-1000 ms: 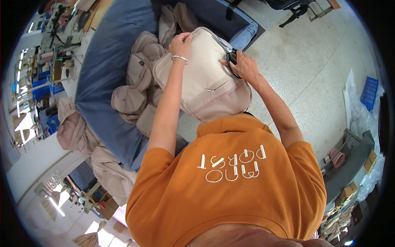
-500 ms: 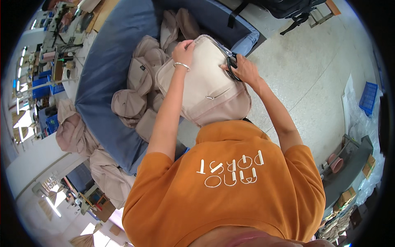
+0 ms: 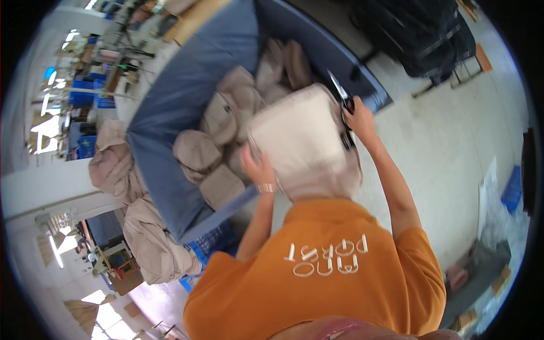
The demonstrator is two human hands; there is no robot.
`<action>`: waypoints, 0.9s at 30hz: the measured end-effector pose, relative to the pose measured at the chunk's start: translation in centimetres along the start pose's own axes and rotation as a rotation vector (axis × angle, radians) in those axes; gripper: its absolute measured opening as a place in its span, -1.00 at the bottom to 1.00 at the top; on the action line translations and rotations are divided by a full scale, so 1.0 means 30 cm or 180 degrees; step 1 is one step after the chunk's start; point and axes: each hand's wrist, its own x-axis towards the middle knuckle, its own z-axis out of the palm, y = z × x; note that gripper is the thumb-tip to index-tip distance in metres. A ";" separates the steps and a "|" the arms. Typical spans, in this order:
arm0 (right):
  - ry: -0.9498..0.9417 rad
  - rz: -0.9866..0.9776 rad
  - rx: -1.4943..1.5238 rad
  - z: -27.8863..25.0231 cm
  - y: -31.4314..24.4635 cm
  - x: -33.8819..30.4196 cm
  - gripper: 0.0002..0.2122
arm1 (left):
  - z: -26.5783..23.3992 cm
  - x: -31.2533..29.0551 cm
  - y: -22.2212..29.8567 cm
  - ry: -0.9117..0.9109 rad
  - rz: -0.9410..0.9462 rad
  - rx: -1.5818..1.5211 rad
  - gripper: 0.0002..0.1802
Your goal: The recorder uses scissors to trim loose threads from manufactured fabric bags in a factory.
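A beige fabric bag (image 3: 300,136) with rounded corners is held up in front of my chest, partly over the bin. My left hand (image 3: 259,169) grips its left edge, fingers bent around the border. In my right hand (image 3: 360,120) is a pair of scissors (image 3: 346,105) with black handles. Its blades point up and away, beside the bag's upper right corner. A dark fitting (image 3: 347,140) shows on the bag's right side, below the scissors; blur hides its details.
Several similar beige bags (image 3: 220,119) lie in a large blue padded bin (image 3: 187,73). Beige cloth (image 3: 156,241) hangs outside its left side. A black bag (image 3: 416,37) stands at the far right, a blue basket (image 3: 511,190) on the right floor. Work tables with machines line the left.
My left hand has moved from the bag's top edge down to its left edge. The scissors have come away from the bag's upper right edge. The whole view has shifted.
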 end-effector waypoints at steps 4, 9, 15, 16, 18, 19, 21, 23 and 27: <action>-0.0183 -0.0546 0.0400 0.036 -0.098 0.159 -0.76 | -0.148 -0.337 -0.103 -0.0460 -0.1389 -0.0458 -0.53; -0.0688 -0.1173 0.0560 0.138 -0.211 0.273 -0.79 | -0.114 -0.578 -0.155 -0.1668 -0.2406 -0.1703 -0.66; -0.0715 -0.1191 0.0514 0.131 -0.223 0.283 -0.79 | -0.046 -0.613 -0.191 -0.1346 -0.2474 -0.2336 -0.80; -0.0760 -0.1249 0.0483 0.109 -0.229 0.283 -0.79 | -0.061 -0.613 -0.173 -0.1157 -0.2325 -0.2145 -0.83; -0.0501 -0.1425 0.0690 0.043 -0.245 0.279 -0.80 | -0.106 -0.564 -0.124 -0.0723 -0.1966 -0.1700 -0.88; -0.0548 -0.1451 0.0662 0.003 -0.247 0.263 -0.80 | -0.142 -0.519 -0.097 -0.0327 -0.1619 -0.1513 -0.89; -0.0233 -0.1521 0.1128 -0.089 -0.238 0.222 -0.81 | -0.241 -0.367 -0.056 0.0201 -0.1364 -0.1381 -0.94; -0.0565 -0.0963 0.1501 -0.165 -0.217 0.159 -0.84 | -0.334 -0.173 -0.014 0.0737 -0.1272 -0.1387 -0.88; -0.0913 -0.0305 0.2062 -0.261 -0.086 -0.150 -0.84 | -0.497 0.212 0.054 0.0634 -0.0114 -0.0538 -0.78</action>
